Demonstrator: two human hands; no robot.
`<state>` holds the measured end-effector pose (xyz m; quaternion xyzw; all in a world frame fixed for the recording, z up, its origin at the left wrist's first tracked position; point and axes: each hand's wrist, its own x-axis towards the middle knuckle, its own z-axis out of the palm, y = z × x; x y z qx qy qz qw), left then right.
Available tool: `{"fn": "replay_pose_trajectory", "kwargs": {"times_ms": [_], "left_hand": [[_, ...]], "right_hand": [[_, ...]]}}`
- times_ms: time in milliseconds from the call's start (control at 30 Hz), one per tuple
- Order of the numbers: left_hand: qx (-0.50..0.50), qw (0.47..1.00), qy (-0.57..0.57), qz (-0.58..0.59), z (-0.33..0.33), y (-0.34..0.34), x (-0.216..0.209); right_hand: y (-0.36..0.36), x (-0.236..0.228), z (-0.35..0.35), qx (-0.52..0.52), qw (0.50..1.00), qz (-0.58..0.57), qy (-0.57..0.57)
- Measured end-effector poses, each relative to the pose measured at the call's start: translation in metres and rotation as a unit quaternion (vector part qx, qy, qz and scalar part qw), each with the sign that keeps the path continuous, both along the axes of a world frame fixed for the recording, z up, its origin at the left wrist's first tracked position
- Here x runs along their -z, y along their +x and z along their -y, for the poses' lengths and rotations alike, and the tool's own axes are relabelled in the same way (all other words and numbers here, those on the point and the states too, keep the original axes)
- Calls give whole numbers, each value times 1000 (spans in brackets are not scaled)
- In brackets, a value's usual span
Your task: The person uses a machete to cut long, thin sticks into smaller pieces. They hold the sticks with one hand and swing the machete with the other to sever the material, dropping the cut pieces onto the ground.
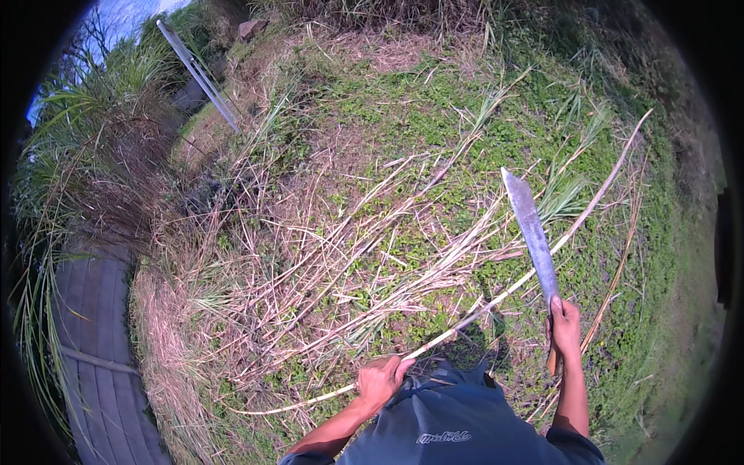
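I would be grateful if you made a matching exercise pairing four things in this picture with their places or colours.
Things:
1. machete
2. long stick
3. shirt
4. pale post

Places and colours:
A. dark blue
B. slanting, toward the picture's upper left
C. gripped in the right hand
D. gripped in the left hand

Pairs: 1-C, 2-D, 3-A, 4-B

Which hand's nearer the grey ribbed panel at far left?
Left. The left hand, gripping the long pale stalk, is right of the panel, with dry straw between them; the right hand, gripping the machete, is farther right.
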<state>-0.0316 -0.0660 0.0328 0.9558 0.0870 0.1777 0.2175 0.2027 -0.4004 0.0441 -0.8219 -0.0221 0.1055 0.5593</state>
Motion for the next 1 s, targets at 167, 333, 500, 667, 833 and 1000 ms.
{"fn": "replay_pose_trajectory", "kwargs": {"times_ms": [167, 333, 500, 667, 833, 1000], "left_hand": [[32, 993, -115, 11, 23, -8, 22], [43, 930, -338, -137, 20, 7, 65], [105, 907, -339, -229, 16, 68, 138], [103, 932, -281, -203, 4, 114, 181], [83, 934, -274, -214, -13, 129, 189], [89, 933, -281, -208, -24, 136, 187]], "right_hand": [[39, -32, 22, 130, 966, 5, 224], [33, -44, 40, 140, 966, 158, 150], [-15, -19, 45, 108, 985, 107, 86], [-43, 11, 36, 58, 955, 208, -202], [-59, 15, 41, 56, 915, 103, -385], [-63, 20, 41, 61, 912, 46, -403]]}}
